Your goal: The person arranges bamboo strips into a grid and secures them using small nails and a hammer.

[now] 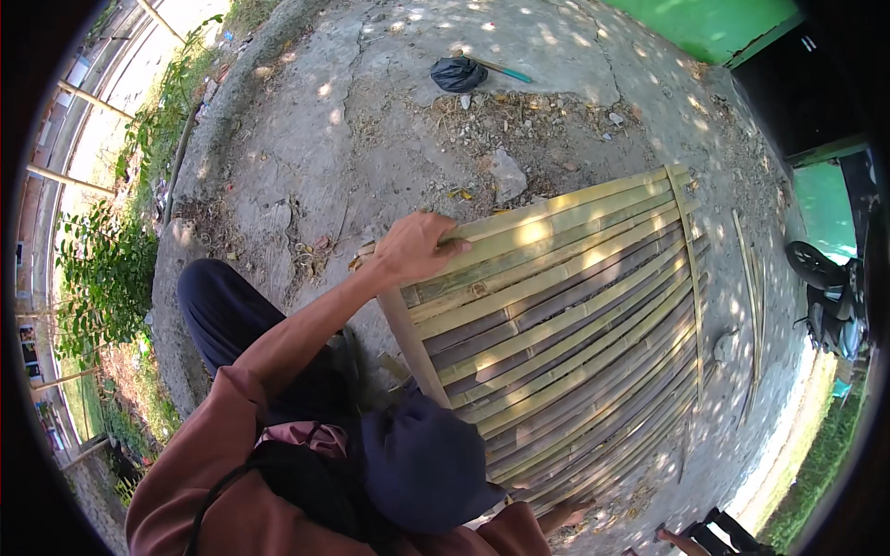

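Note:
A panel of split bamboo slats (556,315), green-yellow and dark brown, lies on the ground in front of me. A wooden crosspiece (413,347) runs along its near left end, and a thin bamboo strip (691,278) crosses the far right end. My left hand (422,248) is closed over the panel's upper left corner, its fingers curled round the outermost slat. Close to the lower edge of the slats is my right hand (565,515); only part of it shows, and its fingers are not clear.
Another person's hand (664,535) comes in at the lower right. Loose bamboo strips (753,315) lie beyond the panel. Farther off are a black plastic bag (458,74), a teal-handled tool (505,69), a broken stone (506,176) and a parked motorbike (832,301). Leafy plants (107,278) grow left.

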{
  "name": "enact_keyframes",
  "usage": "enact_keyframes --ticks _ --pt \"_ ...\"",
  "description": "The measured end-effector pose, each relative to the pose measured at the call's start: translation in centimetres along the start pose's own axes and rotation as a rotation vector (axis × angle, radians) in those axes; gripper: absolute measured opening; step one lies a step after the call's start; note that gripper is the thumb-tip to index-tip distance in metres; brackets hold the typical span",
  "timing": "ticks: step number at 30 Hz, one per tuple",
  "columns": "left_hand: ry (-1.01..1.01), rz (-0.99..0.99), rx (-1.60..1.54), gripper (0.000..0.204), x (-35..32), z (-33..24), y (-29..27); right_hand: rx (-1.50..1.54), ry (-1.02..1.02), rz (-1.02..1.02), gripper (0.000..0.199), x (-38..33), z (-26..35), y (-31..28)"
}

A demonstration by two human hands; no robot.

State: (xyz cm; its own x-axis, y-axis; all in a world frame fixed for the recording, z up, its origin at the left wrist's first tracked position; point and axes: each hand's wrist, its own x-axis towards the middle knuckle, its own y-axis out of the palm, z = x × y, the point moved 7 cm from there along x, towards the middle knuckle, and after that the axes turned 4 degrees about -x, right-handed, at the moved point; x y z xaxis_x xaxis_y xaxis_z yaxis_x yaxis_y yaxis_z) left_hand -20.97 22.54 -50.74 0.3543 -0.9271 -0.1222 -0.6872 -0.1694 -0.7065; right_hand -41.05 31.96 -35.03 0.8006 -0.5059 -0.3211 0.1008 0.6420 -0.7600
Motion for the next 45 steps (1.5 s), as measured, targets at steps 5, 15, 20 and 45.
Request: enact_keyframes --ticks 5,15,20,45 --pt "0.026 -0.046 -0.033 0.047 1.0 -1.2 -2.8 -0.056 0.048 0.027 0.029 -0.3 2.5 0.5" --pt "-0.048 -0.026 -0.038 0.046 1.3 -2.1 -9.8 -0.135 0.135 0.077 0.035 0.0 6.2 0.9" --pt "0.022 -0.128 -0.053 0.046 0.1 -1.0 -15.7 -0.152 0.151 0.093 0.039 0.1 6.5 2.1" --pt "-0.528 -0.577 -0.036 0.063 -14.4 26.9 -29.8 -0.108 0.799 -0.843 0.060 6.2 -35.2 -5.1"
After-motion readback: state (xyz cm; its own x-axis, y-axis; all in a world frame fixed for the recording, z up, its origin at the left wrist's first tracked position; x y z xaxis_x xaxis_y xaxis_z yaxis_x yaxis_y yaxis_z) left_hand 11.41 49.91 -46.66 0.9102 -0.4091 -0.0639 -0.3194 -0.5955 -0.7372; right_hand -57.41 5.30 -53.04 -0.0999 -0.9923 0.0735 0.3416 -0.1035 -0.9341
